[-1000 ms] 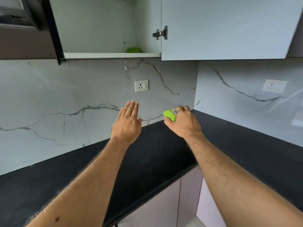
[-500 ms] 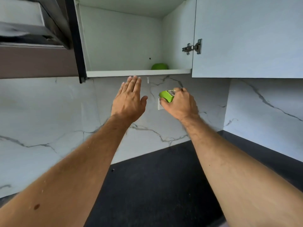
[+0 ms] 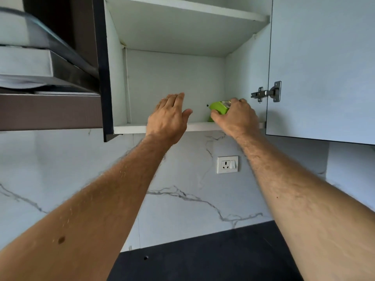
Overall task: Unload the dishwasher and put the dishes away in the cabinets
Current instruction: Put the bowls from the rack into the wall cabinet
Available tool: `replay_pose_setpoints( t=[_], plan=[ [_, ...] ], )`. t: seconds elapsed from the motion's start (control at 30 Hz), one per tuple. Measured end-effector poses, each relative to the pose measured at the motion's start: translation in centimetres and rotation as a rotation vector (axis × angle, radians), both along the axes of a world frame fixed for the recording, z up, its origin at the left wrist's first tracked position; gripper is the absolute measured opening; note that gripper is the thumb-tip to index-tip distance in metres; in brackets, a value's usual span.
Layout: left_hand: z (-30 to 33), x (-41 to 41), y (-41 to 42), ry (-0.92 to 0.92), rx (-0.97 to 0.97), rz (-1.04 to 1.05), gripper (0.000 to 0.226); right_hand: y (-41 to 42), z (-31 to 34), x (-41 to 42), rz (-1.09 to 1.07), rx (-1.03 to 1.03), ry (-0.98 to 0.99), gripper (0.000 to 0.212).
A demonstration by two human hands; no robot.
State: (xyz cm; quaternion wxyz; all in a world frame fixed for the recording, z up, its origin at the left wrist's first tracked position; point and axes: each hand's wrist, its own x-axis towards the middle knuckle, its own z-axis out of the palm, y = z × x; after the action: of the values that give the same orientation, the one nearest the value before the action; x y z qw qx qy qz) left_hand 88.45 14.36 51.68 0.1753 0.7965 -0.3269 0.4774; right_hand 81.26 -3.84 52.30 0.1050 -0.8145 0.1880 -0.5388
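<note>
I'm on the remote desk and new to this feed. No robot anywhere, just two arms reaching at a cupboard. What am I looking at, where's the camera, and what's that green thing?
There is no machine: a person works bare-handed, and the single camera sits on their head, looking forward at the hands. The right hand grips a small green item, fingers curled round it, at the lower shelf of the open wall cabinet. What exactly it is I cannot tell. The left hand is open and holds nothing. Below are a wall socket and a dark counter.

Bright, even, soft light, faint shadows inside the cabinet (image 3: pixel 174 84), wide-angle bowing at edges (forearms slightly blurred)
</note>
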Motion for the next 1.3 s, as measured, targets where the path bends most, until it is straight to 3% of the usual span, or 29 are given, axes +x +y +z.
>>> replay_pose_setpoints(
  t=[0.33, 0.57, 0.7, 0.8, 1.1, 1.3],
  plan=[
    [4.0, 2.3, -4.7, 0.119, -0.033, 0.051, 0.044, -6.4, 1.8, 2.5, 0.050, 0.091, 0.014, 0.071],
    [4.5, 5.2, -8.7, 0.285, -0.002, 0.058, 0.042, -9.3, 2.4, 4.8, 0.071, 0.126, 0.202, 0.066],
    [4.4, 6.4, -10.6, 0.323, -0.015, 0.067, 0.040, -10.3, 2.7, 6.1, 0.120, 0.178, 0.302, 0.049],
    [4.4, 7.2, -11.5, 0.318, 0.044, 0.112, 0.039, -11.0, 3.2, 7.0, 0.158, 0.221, 0.360, 0.051],
    [4.9, 9.6, -11.5, 0.336, 0.154, 0.213, 0.042, -12.3, 4.1, 9.6, 0.095, 0.179, 0.477, 0.058],
    [4.6, 10.1, -11.7, 0.406, 0.224, 0.159, 0.045, -12.3, 3.7, 10.4, 0.071, 0.112, 0.532, 0.058]
  ],
)
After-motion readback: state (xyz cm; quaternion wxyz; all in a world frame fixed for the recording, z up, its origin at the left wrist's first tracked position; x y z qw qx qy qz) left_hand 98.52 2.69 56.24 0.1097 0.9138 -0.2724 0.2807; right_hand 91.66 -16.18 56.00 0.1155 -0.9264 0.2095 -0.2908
